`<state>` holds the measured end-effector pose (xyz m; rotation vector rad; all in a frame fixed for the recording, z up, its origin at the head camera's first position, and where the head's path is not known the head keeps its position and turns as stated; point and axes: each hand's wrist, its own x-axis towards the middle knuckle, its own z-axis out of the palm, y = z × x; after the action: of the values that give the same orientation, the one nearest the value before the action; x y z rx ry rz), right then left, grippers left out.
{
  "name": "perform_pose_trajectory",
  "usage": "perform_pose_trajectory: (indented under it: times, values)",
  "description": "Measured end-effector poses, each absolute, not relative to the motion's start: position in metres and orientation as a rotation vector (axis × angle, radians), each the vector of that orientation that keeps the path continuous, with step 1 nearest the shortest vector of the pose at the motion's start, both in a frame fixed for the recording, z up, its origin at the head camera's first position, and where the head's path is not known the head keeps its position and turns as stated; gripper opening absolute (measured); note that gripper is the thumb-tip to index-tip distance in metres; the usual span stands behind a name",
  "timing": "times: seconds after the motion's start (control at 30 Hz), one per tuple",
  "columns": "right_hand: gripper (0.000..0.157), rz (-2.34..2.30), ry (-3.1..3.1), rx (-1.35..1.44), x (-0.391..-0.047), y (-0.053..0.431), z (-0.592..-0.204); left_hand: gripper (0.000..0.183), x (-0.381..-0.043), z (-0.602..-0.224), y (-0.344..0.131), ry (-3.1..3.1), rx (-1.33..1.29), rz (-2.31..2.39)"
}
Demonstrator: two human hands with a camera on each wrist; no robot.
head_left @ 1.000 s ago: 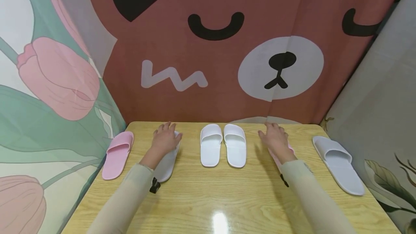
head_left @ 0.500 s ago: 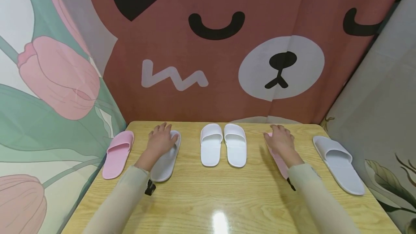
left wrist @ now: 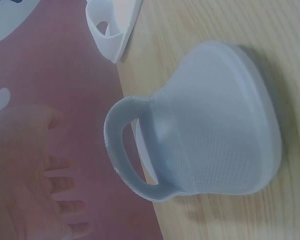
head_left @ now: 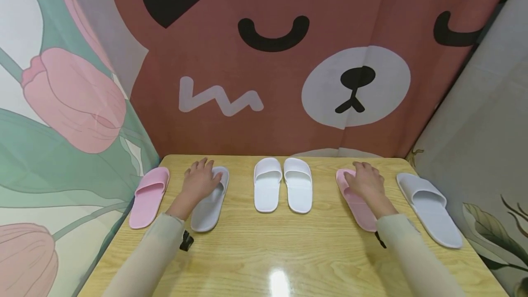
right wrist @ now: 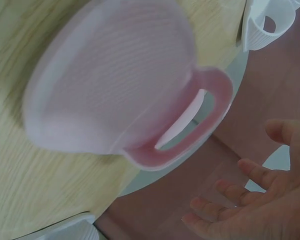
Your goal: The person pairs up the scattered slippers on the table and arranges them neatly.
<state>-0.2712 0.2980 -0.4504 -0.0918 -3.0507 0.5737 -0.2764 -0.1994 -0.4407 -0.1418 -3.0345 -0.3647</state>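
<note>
My left hand (head_left: 200,181) hovers over the upper left of a grey slipper (head_left: 208,212), fingers loosely spread and holding nothing. In the left wrist view this hand (left wrist: 25,175) is apart from the grey slipper (left wrist: 215,125), whose strap arches up. My right hand (head_left: 367,182) hangs above a pink slipper (head_left: 359,207), covering part of its strap in the head view. The right wrist view has that hand (right wrist: 260,200) with relaxed fingers and a gap between it and the pink slipper (right wrist: 115,75). Both slippers lie on the wooden table (head_left: 247,251).
Two white slippers (head_left: 267,191) stand side by side at the back middle. Another pink slipper (head_left: 147,203) lies at the far left, another grey one (head_left: 437,217) at the far right. A brown bear-print curtain (head_left: 288,136) hangs behind the table.
My left hand has drifted left and my right hand right, away from each other. More of the grey and pink slippers under them now shows. The slippers themselves have stayed put.
</note>
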Motion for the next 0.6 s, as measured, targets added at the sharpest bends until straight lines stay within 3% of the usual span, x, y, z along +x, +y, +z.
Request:
perform_pose_trajectory:
  times: [0.6]
  values:
    - [0.067,0.541,-3.015,-0.116,-0.264,0.327,-0.452,0.068,-0.273,-0.440,-0.203,-3.060,-0.133,-0.340]
